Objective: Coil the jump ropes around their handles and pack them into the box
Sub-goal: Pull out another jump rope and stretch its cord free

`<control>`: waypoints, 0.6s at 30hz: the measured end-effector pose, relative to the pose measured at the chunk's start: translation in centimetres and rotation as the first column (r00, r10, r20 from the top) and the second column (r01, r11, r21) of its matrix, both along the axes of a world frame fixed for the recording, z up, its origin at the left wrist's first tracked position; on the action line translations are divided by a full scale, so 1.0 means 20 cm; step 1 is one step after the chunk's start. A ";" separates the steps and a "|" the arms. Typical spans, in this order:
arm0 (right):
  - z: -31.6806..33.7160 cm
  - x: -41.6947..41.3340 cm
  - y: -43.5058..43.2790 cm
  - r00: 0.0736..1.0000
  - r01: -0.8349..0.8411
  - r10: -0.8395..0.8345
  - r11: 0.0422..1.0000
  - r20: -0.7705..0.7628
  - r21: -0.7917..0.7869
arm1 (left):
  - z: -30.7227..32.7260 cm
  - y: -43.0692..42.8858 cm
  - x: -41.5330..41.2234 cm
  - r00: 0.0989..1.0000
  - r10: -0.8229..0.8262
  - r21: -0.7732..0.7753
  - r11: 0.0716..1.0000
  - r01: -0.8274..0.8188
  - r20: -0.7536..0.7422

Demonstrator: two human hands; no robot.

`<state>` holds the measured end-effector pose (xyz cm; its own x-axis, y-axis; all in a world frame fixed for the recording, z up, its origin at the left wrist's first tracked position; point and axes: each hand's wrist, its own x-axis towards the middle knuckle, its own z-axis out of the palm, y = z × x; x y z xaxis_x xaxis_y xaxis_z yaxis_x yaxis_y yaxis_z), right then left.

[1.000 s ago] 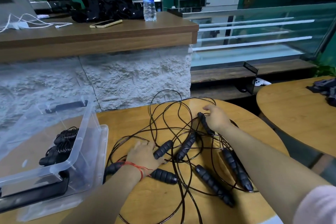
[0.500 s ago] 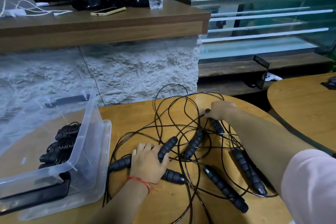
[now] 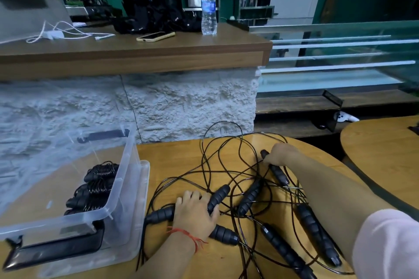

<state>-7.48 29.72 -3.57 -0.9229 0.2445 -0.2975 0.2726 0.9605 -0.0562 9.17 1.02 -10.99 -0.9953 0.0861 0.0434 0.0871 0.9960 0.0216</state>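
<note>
1. Seven loose jump-rope handles (image 3: 249,197) are counted on the round table (image 3: 181,154), right of the clear plastic box (image 3: 127,165), among tangled black cords (image 3: 210,142).
2. At least three coiled ropes (image 3: 101,171) are seen inside the box.
3. The far handle (image 3: 280,175) is gripped at its upper end by the right hand (image 3: 280,154). Its long axis runs diagonally, with the free end pointed toward the person.
4. The left hand (image 3: 195,213) is laid palm down, fingers fairly straight, across the handles nearest the box.

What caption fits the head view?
Left hand rests on tangled handles, right hand grips another handle; coiled ropes sit in the box.
</note>
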 end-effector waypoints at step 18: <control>0.80 0.31 -0.46 0.762 -0.594 0.234 0.622 -0.604 -0.509 | 0.69 0.14 -0.17 0.999 -0.018 0.932 0.361 -0.019 0.027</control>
<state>-1.29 20.51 12.47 -0.9251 -0.2857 0.2499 -0.3773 0.6195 -0.6883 5.73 3.74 2.85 -0.9976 0.0088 0.0689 0.0678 0.3380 0.9387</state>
